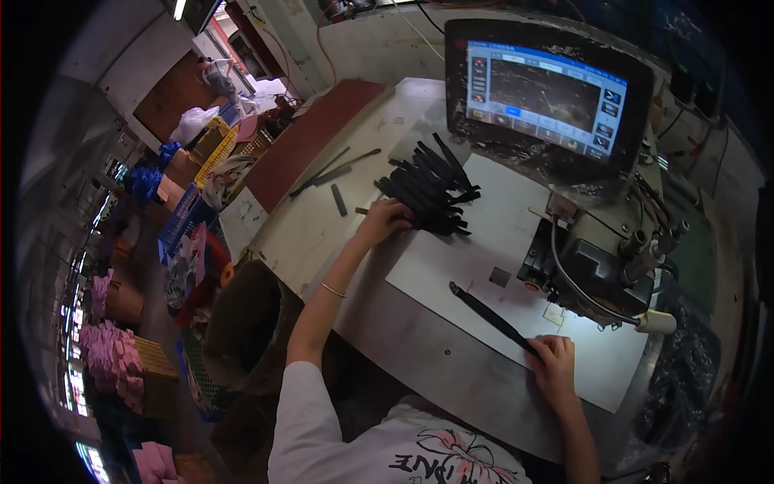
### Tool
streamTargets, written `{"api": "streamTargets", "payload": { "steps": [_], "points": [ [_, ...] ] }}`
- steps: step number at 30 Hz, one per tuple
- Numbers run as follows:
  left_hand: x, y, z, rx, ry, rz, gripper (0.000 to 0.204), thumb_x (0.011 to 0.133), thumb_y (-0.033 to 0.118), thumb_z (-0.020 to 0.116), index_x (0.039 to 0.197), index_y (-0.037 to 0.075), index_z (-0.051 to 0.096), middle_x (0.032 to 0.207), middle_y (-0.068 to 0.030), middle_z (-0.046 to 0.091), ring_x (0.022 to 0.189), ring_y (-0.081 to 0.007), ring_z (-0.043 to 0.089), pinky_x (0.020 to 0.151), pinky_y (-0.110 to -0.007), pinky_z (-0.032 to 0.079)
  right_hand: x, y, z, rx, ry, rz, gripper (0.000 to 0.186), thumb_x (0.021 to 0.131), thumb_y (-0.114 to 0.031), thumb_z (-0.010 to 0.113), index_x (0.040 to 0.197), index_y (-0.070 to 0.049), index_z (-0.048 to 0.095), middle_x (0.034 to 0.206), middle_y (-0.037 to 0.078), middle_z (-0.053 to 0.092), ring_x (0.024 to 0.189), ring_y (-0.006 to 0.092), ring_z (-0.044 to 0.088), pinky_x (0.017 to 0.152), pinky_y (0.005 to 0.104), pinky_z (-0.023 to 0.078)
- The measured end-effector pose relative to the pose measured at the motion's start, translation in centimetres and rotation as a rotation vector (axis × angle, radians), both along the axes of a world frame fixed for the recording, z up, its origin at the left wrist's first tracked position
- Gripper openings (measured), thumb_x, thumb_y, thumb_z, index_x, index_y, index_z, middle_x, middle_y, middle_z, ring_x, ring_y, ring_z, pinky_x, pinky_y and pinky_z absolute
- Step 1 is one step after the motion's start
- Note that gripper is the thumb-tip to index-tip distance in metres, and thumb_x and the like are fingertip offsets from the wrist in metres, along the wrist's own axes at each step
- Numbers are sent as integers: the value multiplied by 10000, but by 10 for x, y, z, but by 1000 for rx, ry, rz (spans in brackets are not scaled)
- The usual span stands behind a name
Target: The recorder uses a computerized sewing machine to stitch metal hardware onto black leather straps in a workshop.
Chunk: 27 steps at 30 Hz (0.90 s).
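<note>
A long, narrow black fabric strip slants across the white plate, its near end pinched in my right hand. My left hand is at the near left edge of a heap of black strips, fingers curled round the end of one of them. The hand hides just where it grips. To the right of the strip stands a sewing machine head, beside a small square opening in the plate.
A touch screen on a black panel rises at the back right. Loose dark strips lie on the table left of the heap. A red-brown board borders the far left. Crates and pink cloth stacks stand left; a person is far behind.
</note>
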<state>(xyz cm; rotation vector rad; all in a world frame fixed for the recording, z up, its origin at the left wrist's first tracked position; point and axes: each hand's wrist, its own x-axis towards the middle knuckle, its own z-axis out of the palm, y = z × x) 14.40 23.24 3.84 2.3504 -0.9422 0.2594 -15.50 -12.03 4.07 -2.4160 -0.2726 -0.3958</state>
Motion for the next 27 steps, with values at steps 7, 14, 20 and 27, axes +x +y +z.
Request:
{"api": "streamTargets", "payload": {
  "steps": [7, 14, 20, 27],
  "points": [
    [-19, -30, -12, 131, 159, -202, 216, 777, -10, 562, 983, 49, 534, 990, -134, 514, 925, -297, 500, 814, -369, 423, -14, 1, -4, 16, 4, -3, 286, 680, -5, 653, 952, -95, 650, 854, 49, 559, 799, 230, 490, 710, 334, 378],
    [-43, -17, -9, -74, 154, 34, 89, 748, 71, 635, 810, 13, 610, 782, -111, 548, 710, -232, 539, 627, -321, 426, 6, 5, -11, 1, -38, 129, 274, 724, -58, 630, 991, -118, 640, 913, 47, 551, 864, 216, 497, 755, 332, 378],
    [-59, -51, -13, -158, 275, 97, 91, 771, 31, 596, 852, 13, 560, 894, -109, 529, 820, -254, 501, 711, -327, 420, -11, -9, -14, 30, -128, 33, 247, 738, -82, 635, 983, -113, 626, 921, 44, 549, 863, 218, 501, 749, 339, 384],
    [-66, -43, -13, -1, 225, -19, 138, 753, 52, 591, 876, 1, 553, 882, -126, 533, 826, -258, 517, 748, -337, 425, -27, -84, -6, 180, -80, -513, 77, 765, -101, 626, 816, -43, 627, 747, 72, 572, 742, 250, 519, 658, 348, 423]
  ]
}}
